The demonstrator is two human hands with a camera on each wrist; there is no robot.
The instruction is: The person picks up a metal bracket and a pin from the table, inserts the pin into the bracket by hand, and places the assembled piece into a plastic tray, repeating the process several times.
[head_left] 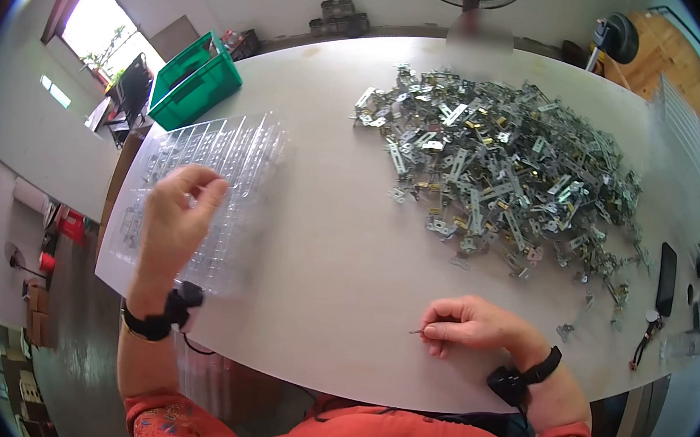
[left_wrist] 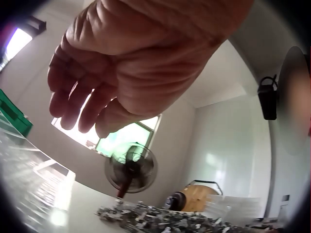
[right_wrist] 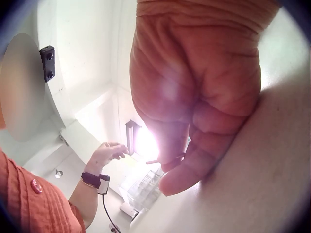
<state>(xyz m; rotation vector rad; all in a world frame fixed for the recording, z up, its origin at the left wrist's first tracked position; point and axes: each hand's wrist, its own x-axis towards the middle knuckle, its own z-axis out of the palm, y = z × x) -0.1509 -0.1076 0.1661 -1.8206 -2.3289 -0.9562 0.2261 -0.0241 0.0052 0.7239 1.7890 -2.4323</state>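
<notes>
Fingers of the right hand [head_left: 475, 325] are curled, with thumb and fingertips clamped on a small metal piece [head_left: 416, 332], one thin end of which projects past the grip. The held piece is located on the person's side of the metal pile [head_left: 500, 166], apart from it and low over the tabletop [head_left: 325, 216]. Whether the hand's outer edge touches the surface cannot be confirmed.

Fingers of the left hand [head_left: 177, 219] are loosely bent and close together, with nothing visible in them; whether thumb and forefinger touch cannot be told. That hand is raised over the clear plastic trays [head_left: 237, 155], left of the pile. A green crate [head_left: 197, 87] lies beyond the trays, also left of the pile. A dark phone [head_left: 666, 280] is right of the pile.

Handling assessment: the piece is judged very light, rigid and not fragile, though thin ends could bend under a hard squeeze. Smooth metal may turn or slip between fingertips, and edges may be sharp. Hold is best taken across the flat faces near one end, leaving the other end exposed. Parts in the pile overlap closely and could snag; each is best lifted singly, by a free end. The trays appear thin and flexible, best supported at the rim.
</notes>
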